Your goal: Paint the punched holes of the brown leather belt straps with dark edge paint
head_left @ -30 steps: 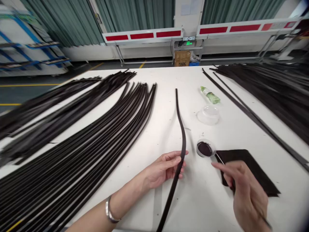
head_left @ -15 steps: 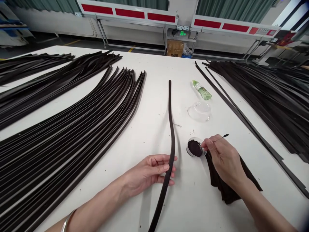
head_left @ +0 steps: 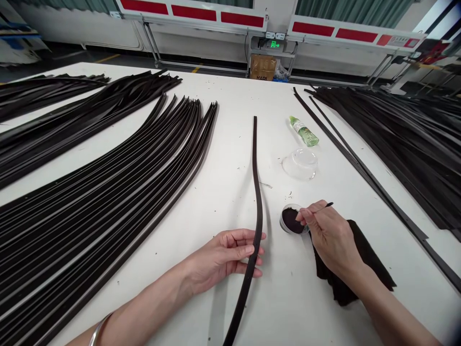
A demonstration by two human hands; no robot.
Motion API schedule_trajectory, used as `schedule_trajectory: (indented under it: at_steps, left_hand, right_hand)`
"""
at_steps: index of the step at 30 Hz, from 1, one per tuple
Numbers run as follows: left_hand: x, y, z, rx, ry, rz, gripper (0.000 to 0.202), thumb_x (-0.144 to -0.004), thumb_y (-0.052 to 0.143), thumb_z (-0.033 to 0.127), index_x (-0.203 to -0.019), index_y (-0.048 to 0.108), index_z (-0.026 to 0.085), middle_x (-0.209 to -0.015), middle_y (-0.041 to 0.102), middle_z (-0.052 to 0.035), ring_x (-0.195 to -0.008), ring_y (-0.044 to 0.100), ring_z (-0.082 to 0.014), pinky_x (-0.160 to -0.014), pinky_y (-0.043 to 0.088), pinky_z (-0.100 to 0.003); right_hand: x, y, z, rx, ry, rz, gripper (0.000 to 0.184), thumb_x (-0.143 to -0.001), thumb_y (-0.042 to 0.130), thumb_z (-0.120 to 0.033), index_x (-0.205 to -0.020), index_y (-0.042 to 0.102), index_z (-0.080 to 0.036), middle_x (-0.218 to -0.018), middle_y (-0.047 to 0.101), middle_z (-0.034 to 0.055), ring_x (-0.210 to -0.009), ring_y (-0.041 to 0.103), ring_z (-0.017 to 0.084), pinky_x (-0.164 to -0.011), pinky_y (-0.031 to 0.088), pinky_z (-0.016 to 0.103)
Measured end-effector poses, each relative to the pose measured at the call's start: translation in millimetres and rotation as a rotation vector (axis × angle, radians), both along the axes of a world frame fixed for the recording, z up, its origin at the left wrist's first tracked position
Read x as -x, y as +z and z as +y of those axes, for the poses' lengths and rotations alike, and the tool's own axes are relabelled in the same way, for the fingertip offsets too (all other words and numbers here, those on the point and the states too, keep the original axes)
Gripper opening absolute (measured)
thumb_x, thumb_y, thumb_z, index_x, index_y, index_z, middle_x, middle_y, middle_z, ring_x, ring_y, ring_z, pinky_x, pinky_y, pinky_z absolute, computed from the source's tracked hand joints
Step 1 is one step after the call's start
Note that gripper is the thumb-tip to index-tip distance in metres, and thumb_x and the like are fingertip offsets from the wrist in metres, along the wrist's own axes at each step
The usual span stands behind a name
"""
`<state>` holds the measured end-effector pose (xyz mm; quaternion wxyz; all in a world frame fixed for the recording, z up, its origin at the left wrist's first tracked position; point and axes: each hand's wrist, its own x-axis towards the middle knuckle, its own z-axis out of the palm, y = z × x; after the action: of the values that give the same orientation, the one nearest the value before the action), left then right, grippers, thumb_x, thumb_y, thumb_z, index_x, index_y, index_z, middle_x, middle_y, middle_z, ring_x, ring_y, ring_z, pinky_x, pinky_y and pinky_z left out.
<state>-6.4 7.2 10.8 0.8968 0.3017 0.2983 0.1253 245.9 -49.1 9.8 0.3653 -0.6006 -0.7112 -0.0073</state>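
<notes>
White table (head_left: 230,144) spreads beneath our two hands, littered with small dark flecks. Our left hand (head_left: 230,257) grips one black strip (head_left: 256,192) between thumb and fingers; it runs away from us beyond that hand and back towards us below it. Our right hand (head_left: 329,235) pinches one thin stick (head_left: 329,204) over one small round dish (head_left: 285,229) of dark contents, between both hands, and covers part of one black cloth (head_left: 365,247). Beyond the right hand we have one clear domed piece (head_left: 300,166) and, farther off, one green bottle (head_left: 304,131). Three groups of black strips (head_left: 126,192) lie left of our left hand; right of our right hand, two loose strips (head_left: 392,204) and one large heap (head_left: 403,139).
</notes>
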Motion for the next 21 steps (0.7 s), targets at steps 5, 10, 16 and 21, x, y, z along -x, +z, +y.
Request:
schedule_trajectory:
  at_steps: [5, 10, 16, 21]
  left_hand:
    - [0, -0.5, 0, 0.007, 0.0, 0.003, 0.032, -0.085, 0.07, 0.02, -0.116, 0.068, 0.015, -0.097, 0.065, -0.0076, -0.085, 0.064, -0.016, -0.085, 0.058, -0.04]
    - [1, -0.3, 0, 0.001, -0.001, -0.001, 0.032, -0.084, 0.071, 0.02, -0.115, 0.068, 0.016, -0.099, 0.065, -0.0078, -0.088, 0.065, -0.0174, -0.087, 0.057, -0.043]
    - [1, -0.9, -1, 0.0, 0.03, -0.032, 0.031, -0.082, 0.072, 0.02, -0.113, 0.07, 0.016, -0.098, 0.066, -0.0084, -0.087, 0.065, -0.0182, -0.089, 0.057, -0.045]
    - [1, -4.1, -3, -0.004, 0.048, -0.064, 0.031, -0.081, 0.073, 0.02, -0.111, 0.07, 0.015, -0.098, 0.067, -0.0088, -0.086, 0.066, -0.0182, -0.088, 0.056, -0.045]
  right_hand:
    - [1, -0.5, 1, 0.009, -0.004, 0.018, 0.025, -0.097, 0.049, -0.019, -0.074, 0.058, -0.019, -0.07, 0.064, 0.0009, -0.071, 0.055, 0.014, -0.059, 0.044, 0.026]
    - [2, 10.4, -7, 0.014, -0.082, 0.123, 0.031, -0.1, 0.044, -0.026, -0.075, 0.06, -0.02, -0.072, 0.064, 0.002, -0.07, 0.058, 0.014, -0.063, 0.046, 0.027]
    - [11, 27.3, -11, 0.238, -0.28, 0.887, 0.037, -0.094, 0.052, -0.049, -0.08, 0.067, -0.018, -0.077, 0.065, 0.0047, -0.069, 0.061, 0.015, -0.06, 0.05, 0.026]
    - [26, 23.7, -9, 0.3, -0.192, 1.157, 0.033, -0.092, 0.057, -0.047, -0.082, 0.066, -0.017, -0.075, 0.064, 0.0061, -0.069, 0.062, 0.016, -0.058, 0.05, 0.027]
